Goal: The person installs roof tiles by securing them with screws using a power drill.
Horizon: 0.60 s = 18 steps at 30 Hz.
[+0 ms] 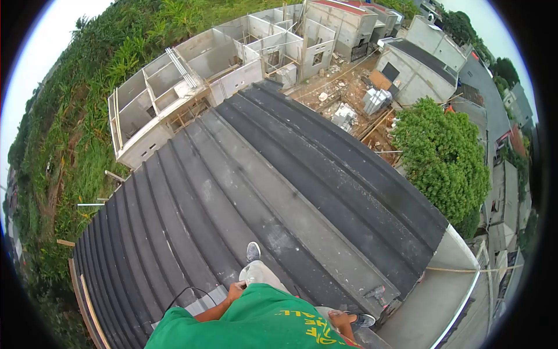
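My left hand (236, 290) is beside my left knee, against the light trouser leg (261, 274). Its fingers are curled in, and whatever they may hold is too small to make out. Close to my right knee, my right hand (340, 319) has bent fingers; nothing clear shows in them. A dark tool like a power drill (376, 294) lies on the roof ahead of my right foot. Near my left forearm, a thin black cord (185, 290) loops over a grey sheet piece (204, 301). My left shoe (253, 252) stands on the dark ribbed roof (232, 198).
The roof slopes beneath me, with raised ribs and an open drop at its edges. A wooden batten (92, 308) runs along the left edge. At right is a grey walled recess (421, 302). Beyond stand unfinished walls (224, 43), block stacks (376, 100) and a tree (444, 157).
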### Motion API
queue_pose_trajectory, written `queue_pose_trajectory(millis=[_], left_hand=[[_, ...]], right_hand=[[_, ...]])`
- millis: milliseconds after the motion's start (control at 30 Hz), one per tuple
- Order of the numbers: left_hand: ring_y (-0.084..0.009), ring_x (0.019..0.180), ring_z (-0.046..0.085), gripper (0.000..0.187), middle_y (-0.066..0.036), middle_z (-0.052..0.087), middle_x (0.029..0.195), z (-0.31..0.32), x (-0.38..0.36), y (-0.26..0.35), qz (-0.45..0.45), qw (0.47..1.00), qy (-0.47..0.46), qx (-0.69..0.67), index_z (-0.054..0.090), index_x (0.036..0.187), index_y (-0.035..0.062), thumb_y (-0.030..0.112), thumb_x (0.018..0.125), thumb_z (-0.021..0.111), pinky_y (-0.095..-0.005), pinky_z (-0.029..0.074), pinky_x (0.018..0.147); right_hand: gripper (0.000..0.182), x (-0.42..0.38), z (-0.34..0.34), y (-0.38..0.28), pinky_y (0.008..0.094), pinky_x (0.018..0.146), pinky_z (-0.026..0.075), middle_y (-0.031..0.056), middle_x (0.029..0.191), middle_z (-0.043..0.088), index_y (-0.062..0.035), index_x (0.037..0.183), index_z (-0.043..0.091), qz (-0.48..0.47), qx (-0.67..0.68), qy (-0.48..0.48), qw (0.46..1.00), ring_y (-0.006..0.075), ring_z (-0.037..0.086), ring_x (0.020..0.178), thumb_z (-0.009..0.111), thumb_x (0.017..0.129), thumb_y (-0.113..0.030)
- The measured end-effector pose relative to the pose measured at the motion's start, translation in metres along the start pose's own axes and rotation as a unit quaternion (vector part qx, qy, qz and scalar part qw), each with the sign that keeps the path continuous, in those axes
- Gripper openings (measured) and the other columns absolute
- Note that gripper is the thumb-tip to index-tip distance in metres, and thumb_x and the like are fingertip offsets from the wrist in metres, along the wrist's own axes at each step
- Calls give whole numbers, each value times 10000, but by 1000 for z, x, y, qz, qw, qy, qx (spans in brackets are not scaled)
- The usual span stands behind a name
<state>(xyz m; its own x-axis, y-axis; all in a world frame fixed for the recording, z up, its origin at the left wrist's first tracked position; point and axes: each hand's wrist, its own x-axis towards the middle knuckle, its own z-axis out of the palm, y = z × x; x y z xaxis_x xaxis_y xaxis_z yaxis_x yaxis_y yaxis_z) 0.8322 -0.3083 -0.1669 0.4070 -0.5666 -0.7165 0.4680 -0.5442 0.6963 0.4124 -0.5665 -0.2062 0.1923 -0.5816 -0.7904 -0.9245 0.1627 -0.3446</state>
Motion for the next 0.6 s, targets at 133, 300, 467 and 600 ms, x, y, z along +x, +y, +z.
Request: queue_pose_trajectory(millis=[133, 300, 467, 600], left_hand=[[-184, 851, 656, 282, -108, 713, 966, -12, 44, -109, 103, 994, -41, -6, 706, 1024, -7, 218, 854, 703, -331, 526, 785], [-142, 886, 630, 191, 1, 690, 909, -9, 60, -23, 121, 912, -154, 360, 730, 1019, 41, 161, 890, 656, -330, 515, 753], [-275, 894, 692, 303, -164, 733, 944, -3, 56, -32, -155, 987, -21, -31, 689, 1037, 1, 257, 878, 649, -400, 518, 765], [-287, 896, 690, 308, -171, 729, 950, -1, 51, -39, -154, 987, -48, 9, 687, 1042, 3, 260, 878, 646, -404, 519, 766]], right_hand=[[481, -43, -10, -36, 361, 913, 530, 208, 1070, 726, 0, 1112, 716, -40, -36, 19, 998, 304, 706, 1025, 690, 866, -412], [470, -35, -12, -60, 360, 893, 539, 225, 1048, 727, 18, 1158, 687, -29, -36, 4, 999, 307, 707, 1019, 688, 895, -372], [496, -35, -4, -70, 368, 893, 541, 225, 1048, 725, -4, 1171, 685, -47, -8, 3, 999, 325, 710, 1005, 675, 890, -412], [501, -44, -5, -69, 379, 872, 546, 206, 1029, 732, -30, 1157, 699, -52, -38, -5, 998, 332, 717, 967, 669, 873, -442]])
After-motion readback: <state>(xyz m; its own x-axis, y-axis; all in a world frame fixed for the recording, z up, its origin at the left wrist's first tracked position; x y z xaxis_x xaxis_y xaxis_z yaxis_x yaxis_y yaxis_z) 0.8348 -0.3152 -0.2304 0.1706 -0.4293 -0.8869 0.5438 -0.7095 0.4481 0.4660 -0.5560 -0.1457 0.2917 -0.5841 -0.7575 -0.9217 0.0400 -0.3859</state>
